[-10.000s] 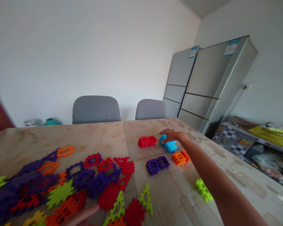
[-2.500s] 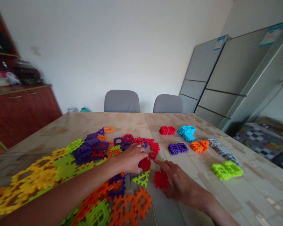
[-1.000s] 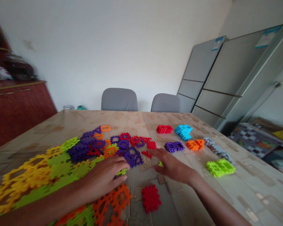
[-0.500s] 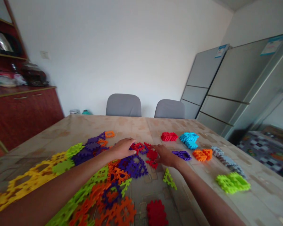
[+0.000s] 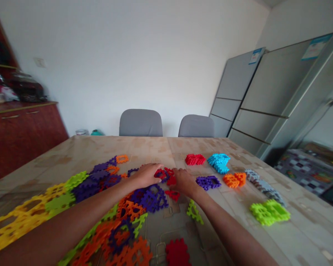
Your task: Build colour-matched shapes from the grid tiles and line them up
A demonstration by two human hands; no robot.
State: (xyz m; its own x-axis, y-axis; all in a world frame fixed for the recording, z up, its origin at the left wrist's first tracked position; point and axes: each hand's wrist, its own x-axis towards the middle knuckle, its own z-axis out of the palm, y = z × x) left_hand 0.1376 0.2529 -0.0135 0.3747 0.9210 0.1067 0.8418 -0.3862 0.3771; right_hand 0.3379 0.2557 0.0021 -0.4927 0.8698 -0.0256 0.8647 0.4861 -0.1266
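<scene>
My left hand (image 5: 147,175) reaches over the middle of the table, its thumb apart from the fingers, beside a small cluster of red and purple toothed building pieces (image 5: 161,174). Facing it, my right hand (image 5: 184,182) has bent fingers on a flat red building piece (image 5: 171,180); its fingertips are partly hidden. Just below lies another red piece (image 5: 173,195), apart from the hand. Purple pieces (image 5: 154,197) are heaped under my left wrist. Near my right forearm rests a lime green triangular piece (image 5: 194,212).
Yellow pieces (image 5: 30,208) and orange pieces (image 5: 138,253) spread across the left and front. On the right stand stacks: red (image 5: 195,159), blue (image 5: 218,162), purple (image 5: 208,182), orange (image 5: 234,180), grey (image 5: 265,186) and lime green (image 5: 269,212). A red square (image 5: 178,252) lies near the front.
The view has swung slightly right. My hands are a little closer together, and the red piece at my right fingers now shows apart from the one below it.
</scene>
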